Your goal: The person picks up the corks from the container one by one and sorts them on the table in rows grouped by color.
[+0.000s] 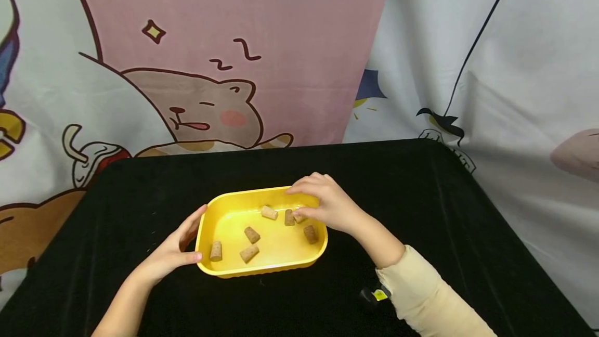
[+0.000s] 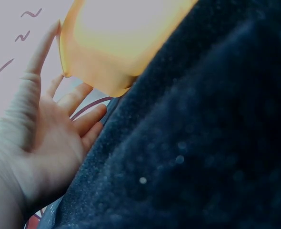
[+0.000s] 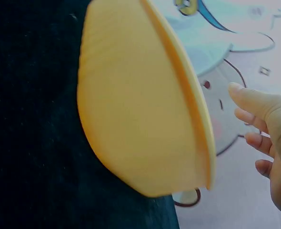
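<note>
Corks [image 1: 251,234] in a yellow tray [image 1: 281,246], with the pair toward its right end closest to my right hand [image 1: 334,209].
My cream sleeve [image 1: 430,295] comes in from the near right; ahead, the tray sits on the black-covered tabletop [image 1: 281,306], its long axis running side to side. My left hand [image 1: 166,254] is spread at the left end, thumb by the near corner, forefinger by the far one. My right hand reaches over the right end, thumb and fingers apart, its thumb tip right by that pair; I can't tell if it touches. The left one of the pair has its long axis pointing away from me. Beyond hangs a printed cloth [image 1: 304,30].
</note>
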